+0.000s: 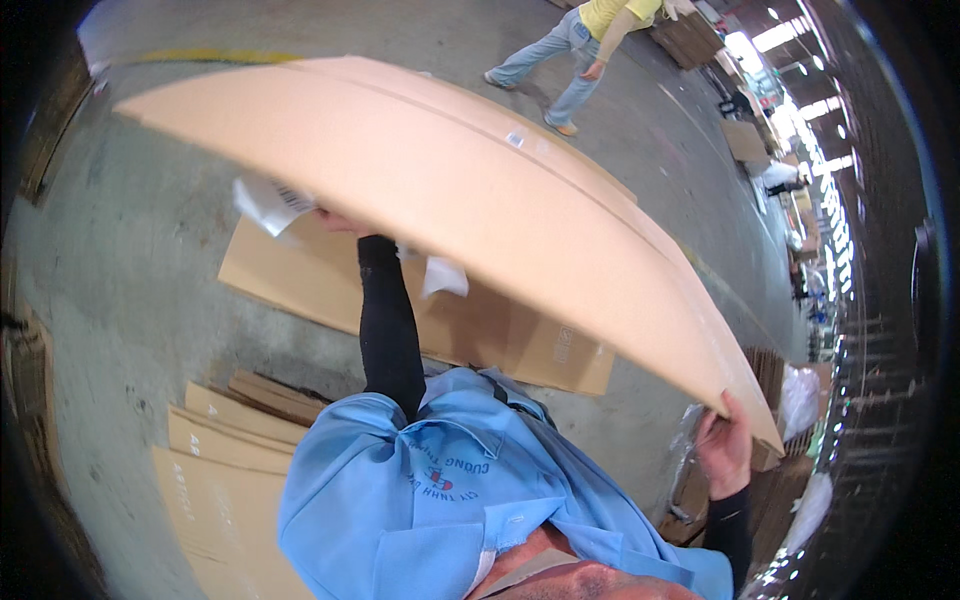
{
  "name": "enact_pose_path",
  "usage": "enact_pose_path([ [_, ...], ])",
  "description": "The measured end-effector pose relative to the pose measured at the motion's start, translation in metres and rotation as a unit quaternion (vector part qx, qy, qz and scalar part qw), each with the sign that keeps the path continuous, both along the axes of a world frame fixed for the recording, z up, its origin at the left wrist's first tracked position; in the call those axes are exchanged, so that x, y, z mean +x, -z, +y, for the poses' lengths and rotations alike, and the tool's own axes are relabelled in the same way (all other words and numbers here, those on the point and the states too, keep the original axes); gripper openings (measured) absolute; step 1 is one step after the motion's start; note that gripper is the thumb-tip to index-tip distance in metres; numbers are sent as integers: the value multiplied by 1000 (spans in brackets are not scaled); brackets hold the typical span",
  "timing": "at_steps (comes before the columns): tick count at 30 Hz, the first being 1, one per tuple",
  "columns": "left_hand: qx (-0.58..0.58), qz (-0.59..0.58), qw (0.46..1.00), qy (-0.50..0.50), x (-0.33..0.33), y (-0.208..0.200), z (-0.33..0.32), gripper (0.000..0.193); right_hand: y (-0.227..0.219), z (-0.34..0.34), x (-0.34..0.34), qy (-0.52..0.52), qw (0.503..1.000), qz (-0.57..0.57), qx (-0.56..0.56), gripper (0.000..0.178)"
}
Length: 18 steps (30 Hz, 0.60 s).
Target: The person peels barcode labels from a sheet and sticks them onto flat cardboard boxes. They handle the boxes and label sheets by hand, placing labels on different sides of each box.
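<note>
A large flat cardboard sheet, folded along a long crease, is held up in front of me and stretches from the upper left to the lower right. At its near edge, toward the left, is my left hand, closed at the edge with its fingers partly hidden beneath. Beside that hand hangs a blurred white paper label with a barcode. A smaller white paper piece shows under the edge. My right hand grips the sheet's right end, thumb on the edge. A small label sticks to the sheet's top.
Below the sheet, a flat cardboard piece lies on the grey floor. Stacked cardboard lies at the lower left. Brown cardboard and clear plastic wrap stand at the right. A person in a yellow top walks beyond the sheet.
</note>
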<state>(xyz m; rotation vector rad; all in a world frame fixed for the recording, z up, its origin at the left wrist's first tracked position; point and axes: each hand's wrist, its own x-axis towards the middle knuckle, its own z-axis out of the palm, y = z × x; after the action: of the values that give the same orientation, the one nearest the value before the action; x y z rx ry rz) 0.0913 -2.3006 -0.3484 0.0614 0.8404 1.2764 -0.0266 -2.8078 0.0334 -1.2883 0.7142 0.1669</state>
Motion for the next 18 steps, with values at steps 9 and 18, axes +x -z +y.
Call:
enact_pose_path([
  [9, 111, -191, 968, 116, 22, -134, -73, 30, 139, -74, -122, 139, 989, 53, 27, 30],
  [18, 169, -202, 952, 155, 21, -148, -104, 27, 88, -13, -110, -439, 685, -203, -545, 78],
])
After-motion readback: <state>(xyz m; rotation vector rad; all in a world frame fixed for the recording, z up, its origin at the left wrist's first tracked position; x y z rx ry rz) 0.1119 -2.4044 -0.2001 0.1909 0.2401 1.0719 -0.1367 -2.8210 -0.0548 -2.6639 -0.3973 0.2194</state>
